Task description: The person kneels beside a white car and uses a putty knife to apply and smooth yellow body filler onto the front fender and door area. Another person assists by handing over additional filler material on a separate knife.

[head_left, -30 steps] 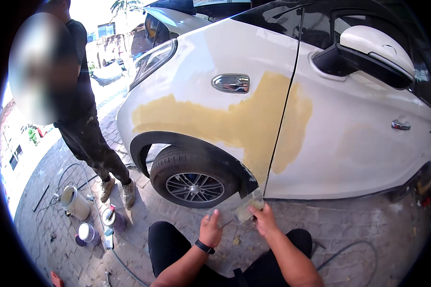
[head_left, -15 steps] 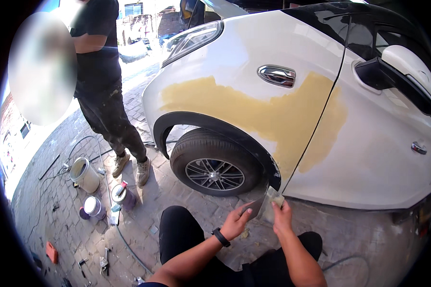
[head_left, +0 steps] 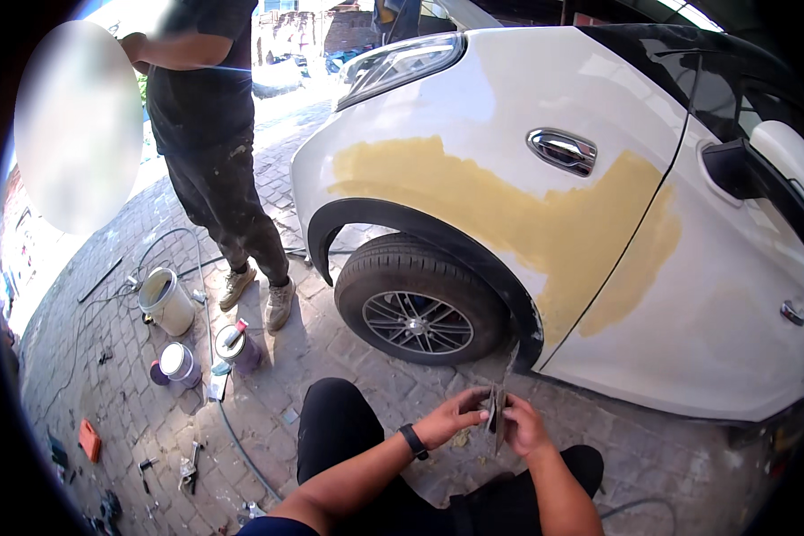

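My left hand (head_left: 454, 420) is closed on a thin dark grey spreader (head_left: 492, 404). Pinched in my right hand (head_left: 525, 425) is a flat plate (head_left: 501, 427), seen almost edge-on. The two flat pieces stand upright, face to face and close together; I cannot tell if they touch. Both hands are over my lap, below the rear of the black wheel arch (head_left: 529, 326). Ahead, a white car (head_left: 473, 107) carries a broad yellow patch of filler (head_left: 590, 228) across its front fender and onto the door.
A person in dark clothes (head_left: 207, 161) stands left of the front wheel (head_left: 420, 322). A white bucket (head_left: 171, 308) and paint cans (head_left: 180, 366) sit on the brick paving. A hose (head_left: 241, 460), an orange case (head_left: 89, 441) and a spray gun (head_left: 189, 466) lie at the left.
The two flat pieces have turned from angled, with faces showing, to edge-on and upright, close together. The view has shifted, so the car sits further right.
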